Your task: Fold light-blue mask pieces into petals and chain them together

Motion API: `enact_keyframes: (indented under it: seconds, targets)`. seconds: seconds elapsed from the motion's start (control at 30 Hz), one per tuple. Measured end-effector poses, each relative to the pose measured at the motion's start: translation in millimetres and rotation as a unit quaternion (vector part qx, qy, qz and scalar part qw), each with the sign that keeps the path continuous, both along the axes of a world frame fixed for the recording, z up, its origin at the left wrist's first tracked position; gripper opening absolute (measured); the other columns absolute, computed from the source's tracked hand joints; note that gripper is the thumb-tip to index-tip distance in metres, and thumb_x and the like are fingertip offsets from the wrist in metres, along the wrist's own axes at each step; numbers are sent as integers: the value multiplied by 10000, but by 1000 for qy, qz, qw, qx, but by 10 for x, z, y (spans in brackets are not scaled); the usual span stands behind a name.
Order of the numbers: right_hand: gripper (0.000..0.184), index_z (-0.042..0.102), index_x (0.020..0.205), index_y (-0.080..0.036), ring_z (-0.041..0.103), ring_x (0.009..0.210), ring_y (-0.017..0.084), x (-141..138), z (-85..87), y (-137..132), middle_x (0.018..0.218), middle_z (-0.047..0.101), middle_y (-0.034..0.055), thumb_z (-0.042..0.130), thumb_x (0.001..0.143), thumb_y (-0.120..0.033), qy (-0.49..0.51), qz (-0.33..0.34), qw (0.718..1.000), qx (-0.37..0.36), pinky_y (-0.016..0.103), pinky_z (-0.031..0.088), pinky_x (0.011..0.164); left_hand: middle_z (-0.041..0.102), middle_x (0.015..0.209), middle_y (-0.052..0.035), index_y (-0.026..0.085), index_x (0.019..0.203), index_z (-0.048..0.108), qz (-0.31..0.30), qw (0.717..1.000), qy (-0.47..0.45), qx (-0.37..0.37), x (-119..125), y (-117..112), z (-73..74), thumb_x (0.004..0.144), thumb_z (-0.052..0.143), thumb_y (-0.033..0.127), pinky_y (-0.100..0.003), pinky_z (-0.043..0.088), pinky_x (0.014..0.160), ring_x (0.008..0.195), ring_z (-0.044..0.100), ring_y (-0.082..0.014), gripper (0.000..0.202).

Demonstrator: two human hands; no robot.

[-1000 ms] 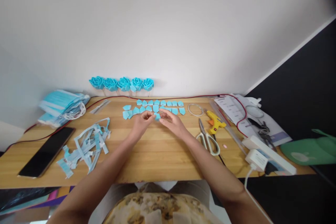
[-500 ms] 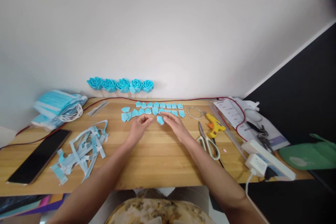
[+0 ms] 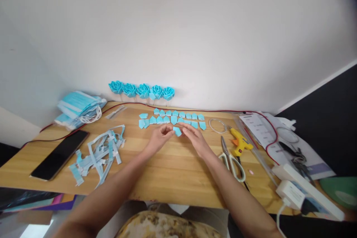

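Observation:
A small folded blue fabric petal [image 3: 177, 131] is between my hands, a little above the tabletop. My left hand [image 3: 160, 138] pinches its left edge with thumb and bent fingers. My right hand [image 3: 196, 139] has its thumb and fingertips at the petal's upper right side, closed about it. Just beyond my hands lie two rows of similar folded petals [image 3: 159, 120]. Several finished blue fabric roses [image 3: 143, 90] on thin stems lean against the wall behind them.
To the left are stacked face masks [image 3: 77, 104], mask scraps [image 3: 97, 156] and a phone [image 3: 60, 156]. On the right are a wire coil [image 3: 218, 126], scissors [image 3: 231, 160], a yellow glue gun [image 3: 240, 143], keys [image 3: 298, 160] and a power strip [image 3: 312, 193]. A red-black cord [image 3: 192, 110] runs along the back.
The petal, held at my right fingertips before, is now also touched by my left hand, which has moved in to it. The camera view has turned slightly left.

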State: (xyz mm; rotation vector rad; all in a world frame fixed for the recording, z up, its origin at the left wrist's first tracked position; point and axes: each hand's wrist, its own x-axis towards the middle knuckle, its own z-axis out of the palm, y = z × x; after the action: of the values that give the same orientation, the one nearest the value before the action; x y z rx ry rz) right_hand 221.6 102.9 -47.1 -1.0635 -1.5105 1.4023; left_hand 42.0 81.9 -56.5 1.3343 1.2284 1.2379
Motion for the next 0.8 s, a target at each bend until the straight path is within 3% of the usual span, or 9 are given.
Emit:
enact_keyframes:
  seconds: [0.13, 0.37, 0.47, 0.63, 0.8]
  targets:
    - [403, 647, 1176, -236, 593, 1089, 210, -3, 8, -2, 1191, 663, 64, 596, 841, -455, 3, 6, 1000, -3, 374, 423, 992, 583, 677, 13, 172, 719, 592, 8, 1000, 15, 0, -28, 10, 8, 737, 635, 393, -244, 407, 622, 633, 512, -122, 225]
    - [335, 687, 1064, -227, 625, 868, 174, 78, -36, 99, 948, 697, 42, 619, 814, -439, 38, -97, 994, -25, 333, 488, 845, 602, 691, -1, 178, 724, 606, 35, 993, 79, 82, -68, -13, 40, 792, 618, 340, -246, 408, 656, 671, 532, -139, 176]
    - [342, 685, 1070, -231, 623, 711, 144, 86, -41, 88, 826, 681, 30, 625, 816, -451, 65, -37, 993, -87, 298, 516, 709, 614, 691, -8, 184, 734, 628, 25, 985, 108, 132, -66, -47, 66, 804, 623, 308, -254, 417, 666, 670, 540, -147, 142]
    - [368, 664, 1116, -195, 647, 664, 134, 57, -34, 45, 787, 685, 41, 635, 823, -416, 141, 73, 967, -201, 266, 532, 619, 647, 758, -30, 193, 786, 655, -22, 979, 113, 171, -72, -61, 74, 837, 596, 294, -279, 435, 738, 744, 578, -167, 127]
    - [344, 692, 1090, -196, 609, 621, 92, 87, -11, 64, 746, 673, 8, 704, 768, -314, 160, 85, 966, -183, 214, 508, 605, 646, 799, -49, 194, 760, 649, -63, 976, 95, 185, -86, -26, 72, 844, 586, 286, -303, 438, 800, 816, 588, -182, 139]
